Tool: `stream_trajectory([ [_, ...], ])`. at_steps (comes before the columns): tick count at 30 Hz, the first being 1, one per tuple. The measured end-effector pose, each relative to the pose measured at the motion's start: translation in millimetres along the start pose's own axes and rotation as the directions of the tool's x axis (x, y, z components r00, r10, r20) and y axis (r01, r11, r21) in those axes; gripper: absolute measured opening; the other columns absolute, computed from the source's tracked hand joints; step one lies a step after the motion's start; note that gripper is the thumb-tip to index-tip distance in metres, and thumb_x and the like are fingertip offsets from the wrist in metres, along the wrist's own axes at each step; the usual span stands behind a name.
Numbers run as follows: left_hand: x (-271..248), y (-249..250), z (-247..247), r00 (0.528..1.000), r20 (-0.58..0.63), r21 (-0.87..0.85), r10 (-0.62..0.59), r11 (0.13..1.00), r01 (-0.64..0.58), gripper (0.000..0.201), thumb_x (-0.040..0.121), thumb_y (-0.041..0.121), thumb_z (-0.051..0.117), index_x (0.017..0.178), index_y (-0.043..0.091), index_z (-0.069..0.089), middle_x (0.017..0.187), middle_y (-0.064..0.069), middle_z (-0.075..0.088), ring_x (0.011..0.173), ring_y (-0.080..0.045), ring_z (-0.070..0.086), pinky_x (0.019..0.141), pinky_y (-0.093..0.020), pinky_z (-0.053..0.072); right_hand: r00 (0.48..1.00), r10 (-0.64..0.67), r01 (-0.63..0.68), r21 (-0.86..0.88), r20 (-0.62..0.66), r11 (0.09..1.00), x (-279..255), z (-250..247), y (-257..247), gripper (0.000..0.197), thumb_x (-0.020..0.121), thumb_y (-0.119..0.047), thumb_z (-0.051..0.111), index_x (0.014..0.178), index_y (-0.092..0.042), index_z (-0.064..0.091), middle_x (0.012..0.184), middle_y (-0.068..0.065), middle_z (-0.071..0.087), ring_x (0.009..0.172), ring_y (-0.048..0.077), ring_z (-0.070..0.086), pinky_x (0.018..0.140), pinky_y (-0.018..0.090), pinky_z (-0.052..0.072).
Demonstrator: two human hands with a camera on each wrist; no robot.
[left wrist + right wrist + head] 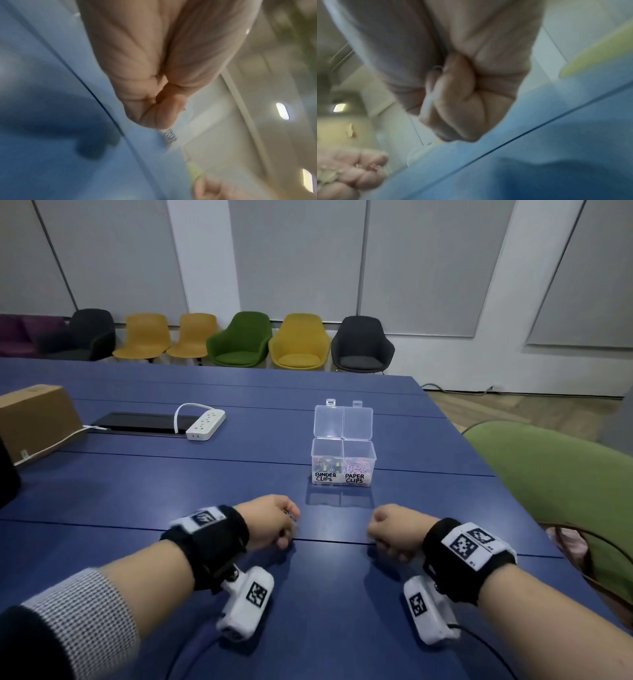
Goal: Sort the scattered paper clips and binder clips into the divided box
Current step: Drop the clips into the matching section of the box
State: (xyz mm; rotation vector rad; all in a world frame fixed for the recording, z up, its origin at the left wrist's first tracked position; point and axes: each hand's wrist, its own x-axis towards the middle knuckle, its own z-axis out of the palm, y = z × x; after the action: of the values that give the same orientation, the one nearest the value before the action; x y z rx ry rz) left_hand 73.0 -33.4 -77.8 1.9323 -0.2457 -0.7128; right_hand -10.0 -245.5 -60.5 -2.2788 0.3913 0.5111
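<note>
Your left hand and right hand rest curled on the blue counter; whether either grips clips, you cannot tell. Beyond stands the open divided box: binder clips left, paper clips right.

A white power strip is lying on the blue surface at 11 o'clock, its cable looping beside a dark inset panel. A cardboard box is sitting at 10 o'clock. 6 chairs are lining the far wall at 12 o'clock: black, 2 orange, green, yellow, black. A green chair back is showing at 3 o'clock.
</note>
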Motion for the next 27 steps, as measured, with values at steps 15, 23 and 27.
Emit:
stream_trajectory([
  [15, 19, 6, 4, 0.915, 0.382, -0.724, -0.13, 0.573, 0.384, 0.016, 0.089, 0.013, 0.05, 0.076, 0.006, 0.045, 0.07, -0.005, 0.046, 0.039, -0.007, 0.042, 0.027, -0.01, 0.024, 0.983, -0.018, -0.154, 0.876, 0.182, 0.458, 23, -19, 0, 0.02, 0.09, -0.001, 0.042, 0.072, -0.003, 0.051, 0.061, 0.01, 0.051, 0.046, 0.016, 0.052, 0.039, 0.019, 0.045],
  [23, 35, 32, -28, 0.946, 0.229, 0.099, -0.228, 0.973, 0.21, 0.015, 0.088, -0.003, 0.055, 0.077, 0.007, 0.058, 0.061, -0.005, 0.053, 0.04, -0.007, 0.039, 0.033, -0.013, 0.023, 0.975, -0.062, -0.053, 0.497, 0.212, 0.866, 21, -47, 14, 0.028, 0.087, 0.019, 0.039, 0.074, 0.001, 0.056, 0.06, 0.011, 0.05, 0.047, 0.014, 0.053, 0.045, 0.02, 0.047],
  [27, 57, 73, -44, 0.999, 0.032, 0.339, 0.042, 0.939, -0.05, 0.016, 0.088, 0.007, 0.06, 0.073, 0.013, 0.059, 0.062, -0.005, 0.049, 0.048, -0.014, 0.038, 0.042, -0.017, 0.033, 0.996, -0.02, 0.001, 0.216, 0.087, 0.976, 27, -67, 4, 0.022, 0.086, 0.018, 0.04, 0.08, 0.001, 0.051, 0.064, 0.008, 0.051, 0.047, 0.013, 0.051, 0.046, 0.02, 0.047],
])
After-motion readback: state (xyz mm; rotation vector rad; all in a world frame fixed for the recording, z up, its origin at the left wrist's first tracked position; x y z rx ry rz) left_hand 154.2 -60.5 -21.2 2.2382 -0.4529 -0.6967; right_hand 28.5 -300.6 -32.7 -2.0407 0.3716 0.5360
